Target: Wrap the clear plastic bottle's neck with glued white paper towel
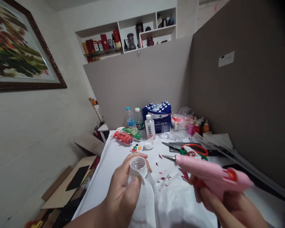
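Observation:
My left hand (124, 186) is wrapped round the neck of a whitish plastic bottle (142, 202), whose open, ridged mouth faces up toward me. A white strip (150, 198) runs down the bottle's side, with my thumb pressed near its upper end. In my right hand (230, 202) is a pink hot glue gun (201, 167), its metal nozzle pointing left, apart from the bottle. Past the nozzle lie large scissors with orange handles (199, 148) and another pair with green handles (184, 152). Small dark red scraps (162, 179) are strewn on the table between my hands.
A red fish-shaped craft (123, 138) and a green one (133, 133) lie at the back left of the white-covered table (102, 177), near a paint palette (135, 148). Several bottles, a blue bag (161, 122) and paint bottles (197, 126) stand behind. Grey panels (142, 85) enclose the back and right.

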`<state>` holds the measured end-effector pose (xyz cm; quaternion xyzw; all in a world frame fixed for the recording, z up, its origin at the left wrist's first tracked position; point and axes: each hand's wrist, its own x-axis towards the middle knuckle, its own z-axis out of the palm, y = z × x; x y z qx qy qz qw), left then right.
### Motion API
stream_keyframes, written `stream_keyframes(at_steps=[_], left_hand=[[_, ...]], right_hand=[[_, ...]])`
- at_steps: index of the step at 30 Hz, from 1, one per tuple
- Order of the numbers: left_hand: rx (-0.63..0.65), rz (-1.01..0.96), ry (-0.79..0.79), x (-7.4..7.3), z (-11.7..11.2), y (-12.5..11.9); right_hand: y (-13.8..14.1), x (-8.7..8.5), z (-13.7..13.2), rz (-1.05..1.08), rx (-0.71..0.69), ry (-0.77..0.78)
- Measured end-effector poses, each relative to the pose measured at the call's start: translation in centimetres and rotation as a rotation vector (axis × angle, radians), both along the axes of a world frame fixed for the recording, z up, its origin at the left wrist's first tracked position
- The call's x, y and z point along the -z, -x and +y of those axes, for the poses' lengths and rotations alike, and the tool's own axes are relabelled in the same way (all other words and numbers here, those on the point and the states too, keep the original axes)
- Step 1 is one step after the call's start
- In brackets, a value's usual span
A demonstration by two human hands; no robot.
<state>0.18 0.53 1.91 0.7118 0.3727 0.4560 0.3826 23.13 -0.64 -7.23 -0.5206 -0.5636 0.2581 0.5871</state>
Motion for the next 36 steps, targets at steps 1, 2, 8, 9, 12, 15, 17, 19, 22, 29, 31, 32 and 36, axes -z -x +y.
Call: stream_keyframes(at_steps=[1,2,8,9,12,15,17,19,22,29,31,32,36], left_hand=[[-0.002,0.003,-0.025,0.0,0.0,-0.1],[-0.008,0.002,-0.042,0.0,0.0,-0.1],[-0.040,0.042,-0.043,0.4,-0.1,0.2],[-0.055,0.051,-0.040,0.3,-0.1,0.2],[-0.069,0.066,-0.054,0.1,-0.1,0.0],[-0.056,0.058,-0.076,-0.2,-0.3,-0.2],[-0.053,0.046,-0.068,-0.2,-0.4,-0.3],[-0.043,0.026,-0.054,-0.2,-0.4,-0.3],[-0.006,-0.023,-0.039,-0.3,-0.5,-0.2],[-0.017,0.004,-0.056,-0.8,-0.8,-0.2],[-0.021,0.024,-0.062,-0.5,-0.8,-0.1],[-0.024,0.025,-0.066,-0.4,-0.8,-0.1],[-0.040,0.037,-0.094,0.0,-0.6,-0.2]], right_hand=[[-0.3,0.2,0.5,0.034,-0.015,0.104],[-0.6,0.5,1.1,0.032,-0.062,0.195],[-1.5,3.2,2.3,-0.236,-0.365,0.363],[-1.5,3.2,2.3,-0.325,-0.368,0.311],[-1.4,1.7,2.3,-0.626,-0.264,0.205],[-1.0,-1.9,2.0,-0.731,-0.151,0.142],[-0.3,-5.0,1.3,-0.674,-0.229,-0.005],[0.9,-8.1,0.5,-0.527,-0.324,-0.244],[3.2,-11.3,-0.2,-0.471,-0.418,-0.476],[6.0,-12.6,0.3,-0.530,-0.385,-0.472],[5.5,-12.4,0.4,-0.479,-0.450,-0.439],[5.2,-12.3,0.4,-0.444,-0.489,-0.417],[4.4,-11.9,0.9,-0.303,-0.540,-0.361]])
